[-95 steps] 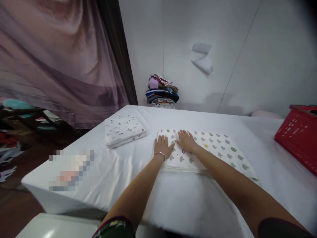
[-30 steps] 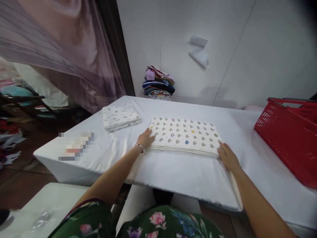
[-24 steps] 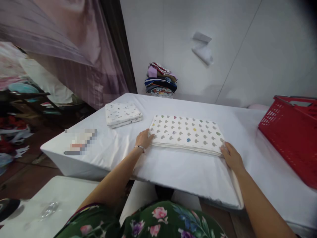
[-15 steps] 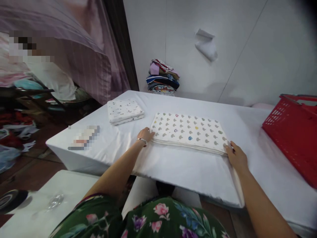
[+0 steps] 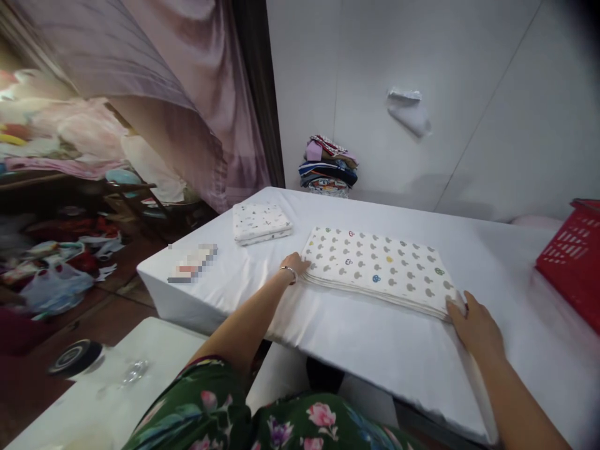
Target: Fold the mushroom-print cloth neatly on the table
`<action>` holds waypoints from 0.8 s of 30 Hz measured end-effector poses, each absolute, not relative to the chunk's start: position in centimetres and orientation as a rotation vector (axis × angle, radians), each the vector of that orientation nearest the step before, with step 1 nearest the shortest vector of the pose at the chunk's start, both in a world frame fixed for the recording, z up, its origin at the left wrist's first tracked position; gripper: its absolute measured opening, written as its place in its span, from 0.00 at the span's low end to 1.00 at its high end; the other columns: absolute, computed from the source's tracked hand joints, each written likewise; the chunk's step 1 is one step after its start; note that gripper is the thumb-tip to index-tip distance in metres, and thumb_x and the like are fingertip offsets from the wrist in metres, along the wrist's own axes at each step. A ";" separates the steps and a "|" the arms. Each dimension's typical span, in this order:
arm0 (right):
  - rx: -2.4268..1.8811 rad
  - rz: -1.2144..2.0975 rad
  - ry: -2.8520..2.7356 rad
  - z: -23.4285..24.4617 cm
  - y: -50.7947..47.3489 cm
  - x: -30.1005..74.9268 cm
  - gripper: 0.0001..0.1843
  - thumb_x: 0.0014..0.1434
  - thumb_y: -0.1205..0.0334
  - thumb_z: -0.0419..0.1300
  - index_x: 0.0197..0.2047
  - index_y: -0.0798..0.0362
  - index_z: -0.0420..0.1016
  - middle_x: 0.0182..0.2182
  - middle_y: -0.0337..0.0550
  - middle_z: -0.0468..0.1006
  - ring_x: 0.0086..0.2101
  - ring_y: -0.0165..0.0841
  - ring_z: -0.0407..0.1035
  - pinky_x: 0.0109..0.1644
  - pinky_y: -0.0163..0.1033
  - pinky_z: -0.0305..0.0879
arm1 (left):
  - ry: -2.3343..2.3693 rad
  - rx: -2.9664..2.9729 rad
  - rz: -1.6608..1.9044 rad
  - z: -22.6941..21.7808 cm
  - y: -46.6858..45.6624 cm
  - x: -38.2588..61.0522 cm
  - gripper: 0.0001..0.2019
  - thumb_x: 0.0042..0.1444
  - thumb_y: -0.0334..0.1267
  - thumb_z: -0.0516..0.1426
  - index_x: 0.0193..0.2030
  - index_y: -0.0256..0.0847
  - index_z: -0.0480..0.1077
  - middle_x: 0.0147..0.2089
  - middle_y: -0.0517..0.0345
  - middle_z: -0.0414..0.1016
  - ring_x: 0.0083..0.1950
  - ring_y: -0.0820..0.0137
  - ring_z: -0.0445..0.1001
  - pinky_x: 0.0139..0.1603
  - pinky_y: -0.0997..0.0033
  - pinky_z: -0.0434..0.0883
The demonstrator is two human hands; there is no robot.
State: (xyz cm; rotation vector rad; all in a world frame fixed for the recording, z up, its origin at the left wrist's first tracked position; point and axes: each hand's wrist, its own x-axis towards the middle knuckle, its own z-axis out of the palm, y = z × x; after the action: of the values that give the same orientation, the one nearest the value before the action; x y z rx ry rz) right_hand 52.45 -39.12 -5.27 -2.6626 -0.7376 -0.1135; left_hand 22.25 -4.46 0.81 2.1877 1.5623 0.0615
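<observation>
A folded white cloth with a grey mushroom print [image 5: 379, 269] lies flat on the white-covered table [image 5: 356, 337]. My left hand [image 5: 295, 265], with a thin bracelet at the wrist, grips the cloth's near left corner, fingers tucked at its edge. My right hand [image 5: 473, 322] holds the near right corner, thumb on top and fingers curled under the layers. A smaller folded white cloth with small prints [image 5: 260, 222] rests to the left, apart from both hands.
A red plastic basket [image 5: 574, 259] stands at the table's right edge. A stack of folded colourful clothes [image 5: 327, 166] sits against the back wall. A mauve curtain [image 5: 187, 94] hangs at left, with cluttered shelves and floor beyond. A white surface [image 5: 107, 394] lies near my lap.
Earlier both hands lay flat on the cloth's left end; they have since moved apart to its two near corners. Over the last second only the camera swung left; the grip is unchanged.
</observation>
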 end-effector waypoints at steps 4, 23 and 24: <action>-2.677 -0.088 -0.743 -5.1 -39.0 52.4 0.40 0.57 0.41 0.41 0.64 0.60 0.54 0.52 0.59 0.68 0.50 0.50 0.65 0.48 0.50 0.64 | 1.570 2.126 -0.021 1.0 -3.7 22.7 0.21 0.46 0.47 0.57 0.43 0.35 0.71 0.43 0.40 0.76 0.37 0.59 0.77 0.30 0.67 0.69; -2.442 -0.372 -1.326 -4.0 -34.5 49.2 0.32 0.61 0.46 0.40 0.62 0.55 0.57 0.61 0.50 0.60 0.60 0.42 0.53 0.61 0.51 0.51 | 1.488 1.874 0.262 0.1 -3.7 21.8 0.16 0.50 0.46 0.58 0.42 0.37 0.71 0.43 0.50 0.77 0.40 0.65 0.76 0.31 0.76 0.68; -2.493 -0.309 -1.380 -4.4 -34.0 48.7 0.32 0.61 0.45 0.39 0.62 0.53 0.58 0.62 0.48 0.58 0.61 0.42 0.50 0.62 0.53 0.49 | 1.486 1.865 0.269 -0.1 -3.7 21.7 0.15 0.50 0.45 0.58 0.41 0.37 0.71 0.42 0.50 0.77 0.39 0.66 0.76 0.30 0.76 0.68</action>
State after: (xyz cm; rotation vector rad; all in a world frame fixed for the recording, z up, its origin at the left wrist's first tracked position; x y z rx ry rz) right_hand 48.70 -34.05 -4.45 -2.4925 -1.3795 -0.3093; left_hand 21.65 -3.72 -0.09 1.8653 1.4861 0.2690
